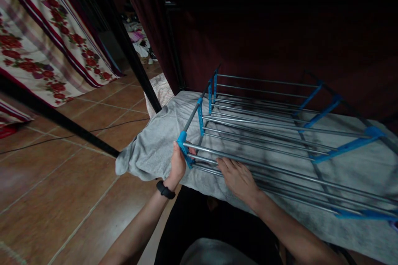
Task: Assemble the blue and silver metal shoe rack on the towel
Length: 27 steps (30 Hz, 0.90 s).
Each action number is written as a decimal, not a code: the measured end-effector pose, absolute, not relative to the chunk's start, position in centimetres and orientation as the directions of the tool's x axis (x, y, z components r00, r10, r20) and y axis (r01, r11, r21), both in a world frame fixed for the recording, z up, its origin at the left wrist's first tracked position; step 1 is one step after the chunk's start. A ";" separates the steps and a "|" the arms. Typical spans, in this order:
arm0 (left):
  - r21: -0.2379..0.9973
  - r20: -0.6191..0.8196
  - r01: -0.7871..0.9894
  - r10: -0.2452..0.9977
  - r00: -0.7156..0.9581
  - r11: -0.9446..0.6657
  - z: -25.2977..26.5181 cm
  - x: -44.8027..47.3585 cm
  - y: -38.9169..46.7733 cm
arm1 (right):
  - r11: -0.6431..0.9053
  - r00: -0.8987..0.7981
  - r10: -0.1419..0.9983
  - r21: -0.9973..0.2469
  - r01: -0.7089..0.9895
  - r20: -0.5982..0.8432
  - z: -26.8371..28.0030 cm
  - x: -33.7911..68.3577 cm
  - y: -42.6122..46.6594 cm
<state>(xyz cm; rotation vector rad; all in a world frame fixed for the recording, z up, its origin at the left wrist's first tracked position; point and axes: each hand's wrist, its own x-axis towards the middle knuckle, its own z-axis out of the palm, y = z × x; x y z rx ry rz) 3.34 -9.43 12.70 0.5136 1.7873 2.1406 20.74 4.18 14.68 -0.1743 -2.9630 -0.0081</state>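
A rack [280,124] of thin metal tubes and blue plastic brackets, which looks like a shoe rack, lies across a grey blanket. My left hand [178,161], with a black band on its wrist, is closed around the blue corner bracket [183,145] at the rack's near left end; its thumb presses the outer side and some fingers are hidden behind. To the right of it, my right hand [236,176] is curled over the lower metal tubes [205,169] on the near side, its fingertips partly out of sight. The rack's near right end runs toward the frame's edge.
The grey blanket [149,153] hangs over the left edge above a brown tiled floor [77,190]. Black metal posts [137,66] stand at left. Dark red cloth [248,41] hangs behind the rack. A flowered curtain [52,37] and a cable [108,126] are farther left.
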 end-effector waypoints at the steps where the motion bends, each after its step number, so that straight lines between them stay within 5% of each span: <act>1: 0.983 0.075 -0.012 0.456 -0.887 -0.185 12.7 3.3 -9.4 | 0.993 -0.980 0.121 -0.008 0.121 0.160 14.9 20.7 4.3; 13: 0.988 0.036 -0.021 0.361 -0.932 -0.155 13.8 3.6 -8.9 | 0.992 -0.987 0.125 -0.022 0.124 0.103 16.1 20.8 4.4; 27: 0.994 0.033 -0.012 0.401 -0.916 -0.109 13.8 3.6 -8.9 | 0.984 -0.988 0.146 -0.094 0.151 -0.059 17.1 20.4 4.6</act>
